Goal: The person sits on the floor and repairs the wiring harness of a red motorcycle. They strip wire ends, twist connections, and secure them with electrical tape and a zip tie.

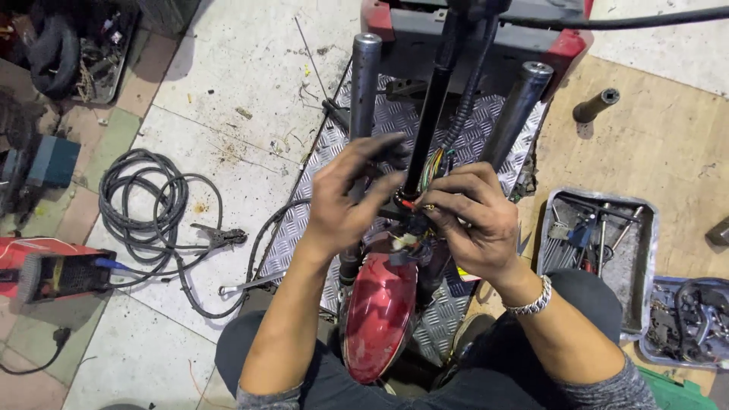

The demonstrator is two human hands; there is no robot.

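Head view. Few packages or signs showed. A red box-shaped device [45, 269] with a black front lay on the tiled floor [250, 53] at the far left, and a small yellow tag [465, 274] peeked out just below the right hand; its print could not be made out. A green edge [672, 391] sat at the lower right corner.

The left hand [345, 201] was held partly open, fingers spread and loosely curved, its fingertips against the black central stem [433, 106] and the dark ring at the stem's foot. The right hand [471, 216], a silver chain bracelet [531, 302] on its wrist, was curled nearly closed, its fingertips pinching the bundle of coloured wires [431, 168] where it left the black corrugated sleeve [471, 83]. Whether the pinch was firm could not be told.

The wire bundle lay between the two hands, just beside the stem and directly above the red fender [377, 315], which sat between the person's knees. Two grey fork tubes [364, 83] stood on either side of the stem, over a checker-plate platform [304, 228].

To the left, a coiled black cable [140, 201] lay on the floor with a pair of pliers [220, 238] touching it and a spanner [247, 285] nearby. To the right, a metal tray [645, 250] of hand tools stood beside a second tray [687, 319] of small parts, well apart from a loose socket [596, 105].
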